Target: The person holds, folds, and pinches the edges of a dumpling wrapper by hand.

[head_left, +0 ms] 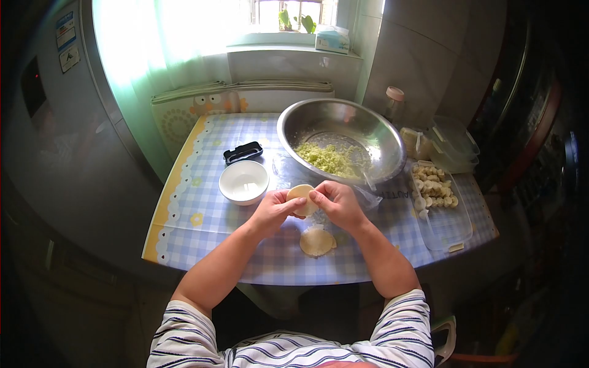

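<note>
A round, pale dough wrapper (302, 197) is held up between both hands over the middle of the table. My left hand (279, 208) pinches its left side, thumb in front and fingers behind. On the right edge, the thumb and fingers of my right hand (334, 203) are closed. Just below lie more flat dough wrappers (316, 242) on the cloth. A white bowl (244, 182) stands left of my left hand. Behind my hands, a large steel basin (392, 138) holds chopped green filling (328, 158) and a utensil handle leaning at its near side.
At the right, a clear tray (445, 230) carries several folded dumplings (434, 186). Lidded plastic containers (453, 144) and a pink-capped jar (394, 101) stand behind it. A black case (243, 153) lies behind the bowl on the checked tablecloth (202, 214).
</note>
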Available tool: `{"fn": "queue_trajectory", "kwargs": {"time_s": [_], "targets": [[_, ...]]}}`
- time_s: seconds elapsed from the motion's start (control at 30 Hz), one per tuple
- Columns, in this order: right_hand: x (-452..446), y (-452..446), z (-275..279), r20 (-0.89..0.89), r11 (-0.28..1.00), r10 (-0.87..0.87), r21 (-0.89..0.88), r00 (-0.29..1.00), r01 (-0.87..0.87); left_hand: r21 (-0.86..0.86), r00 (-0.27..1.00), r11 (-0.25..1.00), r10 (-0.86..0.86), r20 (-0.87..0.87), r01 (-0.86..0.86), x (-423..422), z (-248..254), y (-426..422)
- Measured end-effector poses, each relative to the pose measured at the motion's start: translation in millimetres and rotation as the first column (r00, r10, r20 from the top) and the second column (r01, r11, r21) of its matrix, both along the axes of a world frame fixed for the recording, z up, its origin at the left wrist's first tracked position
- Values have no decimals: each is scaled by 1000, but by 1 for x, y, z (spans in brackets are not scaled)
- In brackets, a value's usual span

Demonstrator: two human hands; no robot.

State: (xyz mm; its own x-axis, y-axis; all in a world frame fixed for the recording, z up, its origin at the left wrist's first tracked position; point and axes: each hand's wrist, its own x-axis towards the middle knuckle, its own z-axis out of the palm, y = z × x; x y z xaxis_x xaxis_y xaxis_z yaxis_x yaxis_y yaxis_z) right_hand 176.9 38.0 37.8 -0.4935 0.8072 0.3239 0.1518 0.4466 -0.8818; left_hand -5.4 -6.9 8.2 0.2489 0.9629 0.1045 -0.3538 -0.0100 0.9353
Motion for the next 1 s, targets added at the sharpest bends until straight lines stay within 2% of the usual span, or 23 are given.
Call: {"fn": "queue_trajectory", "kwargs": {"time_s": [1.0], "targets": [[-1,0,-4,40,999,-5,41,999,3,-2,999,1000,-23,-30,23,0,-1,1]]}}
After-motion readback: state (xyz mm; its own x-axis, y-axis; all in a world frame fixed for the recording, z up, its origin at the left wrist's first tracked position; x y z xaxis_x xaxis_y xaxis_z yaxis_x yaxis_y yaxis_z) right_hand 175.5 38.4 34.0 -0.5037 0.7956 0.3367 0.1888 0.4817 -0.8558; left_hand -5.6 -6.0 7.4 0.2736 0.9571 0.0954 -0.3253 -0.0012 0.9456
